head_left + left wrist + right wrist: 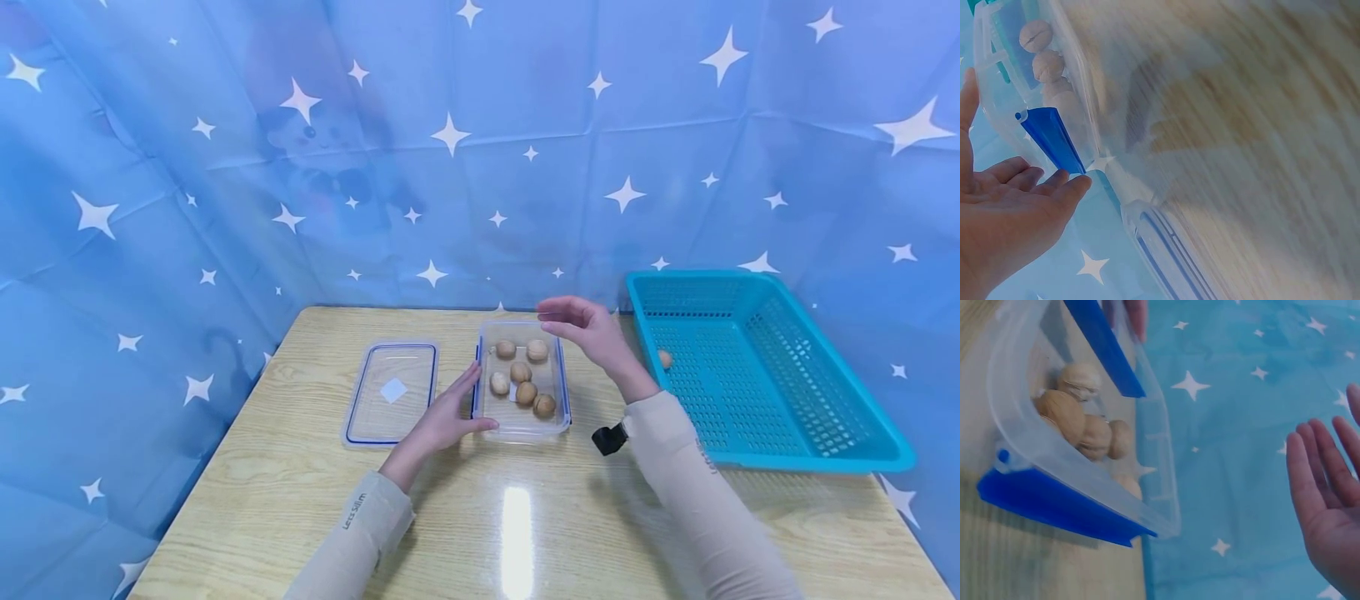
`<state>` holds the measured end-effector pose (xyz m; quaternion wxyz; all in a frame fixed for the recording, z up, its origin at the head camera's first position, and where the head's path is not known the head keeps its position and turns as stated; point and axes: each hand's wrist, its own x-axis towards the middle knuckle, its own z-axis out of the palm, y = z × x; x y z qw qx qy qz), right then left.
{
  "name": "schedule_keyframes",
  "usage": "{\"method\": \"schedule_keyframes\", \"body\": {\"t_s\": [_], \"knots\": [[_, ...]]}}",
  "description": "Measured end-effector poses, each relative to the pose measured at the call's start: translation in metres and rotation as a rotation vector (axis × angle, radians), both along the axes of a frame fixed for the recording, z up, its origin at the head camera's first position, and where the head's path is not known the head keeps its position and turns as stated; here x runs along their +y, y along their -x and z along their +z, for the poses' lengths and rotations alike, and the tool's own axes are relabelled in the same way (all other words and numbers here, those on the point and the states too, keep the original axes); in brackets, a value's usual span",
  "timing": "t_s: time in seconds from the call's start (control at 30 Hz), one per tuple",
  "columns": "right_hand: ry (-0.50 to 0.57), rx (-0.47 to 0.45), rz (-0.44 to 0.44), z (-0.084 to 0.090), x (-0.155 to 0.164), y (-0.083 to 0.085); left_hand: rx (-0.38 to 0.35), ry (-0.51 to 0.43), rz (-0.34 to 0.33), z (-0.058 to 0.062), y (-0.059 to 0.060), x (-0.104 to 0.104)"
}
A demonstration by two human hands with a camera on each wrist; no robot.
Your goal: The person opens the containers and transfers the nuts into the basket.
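So the clear container (522, 382) with six walnuts (525, 392) in it sits mid-tabletop (300, 483), its lid (391, 392) just to its left and the teal basket (757, 367) off to its right with one more nut (664, 359) inside. Left hand (446, 417) is flat and relaxed, fingertips against the container's left wall, and the right hand (588, 329) hovers released over its far right corner, grasping nothing. My guess at the risk: with no real grip, a nudge could slide or tip that light box, the nuts roll out, or the loose blue latches catch fingers.
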<state>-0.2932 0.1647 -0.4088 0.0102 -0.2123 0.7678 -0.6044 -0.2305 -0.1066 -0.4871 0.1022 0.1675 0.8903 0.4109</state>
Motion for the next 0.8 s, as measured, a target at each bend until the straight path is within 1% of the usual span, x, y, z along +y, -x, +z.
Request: {"method": "schedule_keyframes", "body": {"t_s": [0.1,0.27,0.53,0.8], "knots": [[-0.002,-0.013,0.007,-0.009,-0.005,0.001,-0.002,-0.001,0.0,0.0,0.001,0.0],[-0.012,-0.061,0.016,-0.022,-0.013,0.001,-0.007,-0.003,0.003,0.0,0.001,0.0],[-0.005,-0.11,0.04,-0.037,-0.025,-0.003,0.0,-0.004,0.004,-0.001,0.002,0.0],[-0.036,-0.104,0.05,-0.053,-0.036,-0.005,-0.012,0.011,0.013,-0.002,0.001,0.0]]}}
